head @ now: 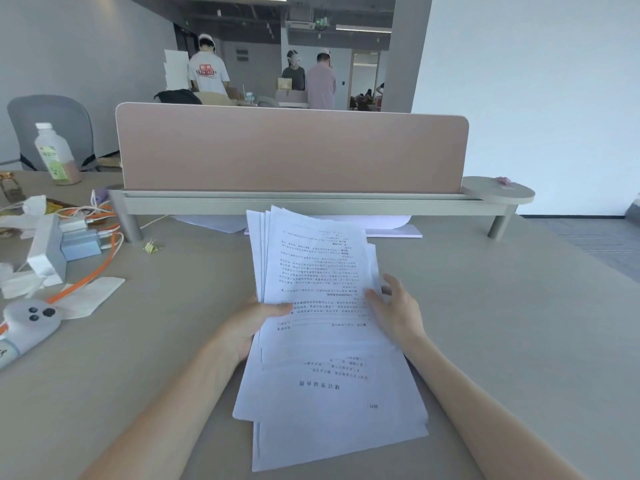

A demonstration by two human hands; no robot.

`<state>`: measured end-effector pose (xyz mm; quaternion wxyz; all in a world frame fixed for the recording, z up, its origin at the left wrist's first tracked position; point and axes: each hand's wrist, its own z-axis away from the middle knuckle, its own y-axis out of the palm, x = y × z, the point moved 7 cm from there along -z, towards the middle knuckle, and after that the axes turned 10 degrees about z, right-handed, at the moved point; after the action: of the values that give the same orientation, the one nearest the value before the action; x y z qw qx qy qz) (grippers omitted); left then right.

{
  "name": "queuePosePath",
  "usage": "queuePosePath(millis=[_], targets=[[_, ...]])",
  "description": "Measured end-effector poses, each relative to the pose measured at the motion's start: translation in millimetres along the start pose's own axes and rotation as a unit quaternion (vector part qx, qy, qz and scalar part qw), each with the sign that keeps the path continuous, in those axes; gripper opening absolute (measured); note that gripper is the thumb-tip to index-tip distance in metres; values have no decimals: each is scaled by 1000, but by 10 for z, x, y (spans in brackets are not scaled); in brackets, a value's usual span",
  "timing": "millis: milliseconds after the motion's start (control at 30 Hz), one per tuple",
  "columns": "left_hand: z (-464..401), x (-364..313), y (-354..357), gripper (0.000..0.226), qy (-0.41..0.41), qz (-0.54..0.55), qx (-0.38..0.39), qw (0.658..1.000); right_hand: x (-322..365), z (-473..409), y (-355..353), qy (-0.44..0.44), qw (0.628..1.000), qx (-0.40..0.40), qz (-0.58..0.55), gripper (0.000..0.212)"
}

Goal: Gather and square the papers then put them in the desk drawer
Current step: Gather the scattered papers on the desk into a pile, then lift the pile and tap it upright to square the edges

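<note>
A loose stack of white printed papers (322,341) lies in the middle of the grey desk (519,323), its sheets fanned and uneven at both ends. My left hand (249,323) grips the stack's left edge, thumb on top of the upper sheets. My right hand (398,310) rests on the stack's right edge with fingers spread over the top sheet. More white sheets (381,225) lie flat under the shelf behind the stack. No drawer is in view.
A pink divider panel (291,150) on a raised shelf (311,202) bounds the desk's far side. At the left lie a bottle (55,154), chargers with orange cables (83,237), a white controller (31,320) and a binder clip (151,246). People stand in the background.
</note>
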<state>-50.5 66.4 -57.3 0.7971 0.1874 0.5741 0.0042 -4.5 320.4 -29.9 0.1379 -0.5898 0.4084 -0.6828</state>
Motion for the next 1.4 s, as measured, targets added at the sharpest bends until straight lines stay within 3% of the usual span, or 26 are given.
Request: queuePosePath(millis=[133,233,333,633,833,1400], targets=[[46,-132,57,49,17,23,17,999,-3,-16,-18,39,980,59,-187,27],[96,-395,134,38,78,6,16,997,142,-3,-83,31,937,108,-332,28],[201,-745,199,24,152,-21,-5,988,384,-45,-299,-15,935,88,-343,32],[616,-1840,354,13,359,-66,-97,926,1377,73,-1112,-160,943,-58,-285,28],[510,-1872,238,13,355,-21,-99,929,1527,154,-1039,-158,910,-69,-376,34],[278,-1650,235,12,304,41,-50,950,1320,-117,-679,-143,907,-46,-392,21]])
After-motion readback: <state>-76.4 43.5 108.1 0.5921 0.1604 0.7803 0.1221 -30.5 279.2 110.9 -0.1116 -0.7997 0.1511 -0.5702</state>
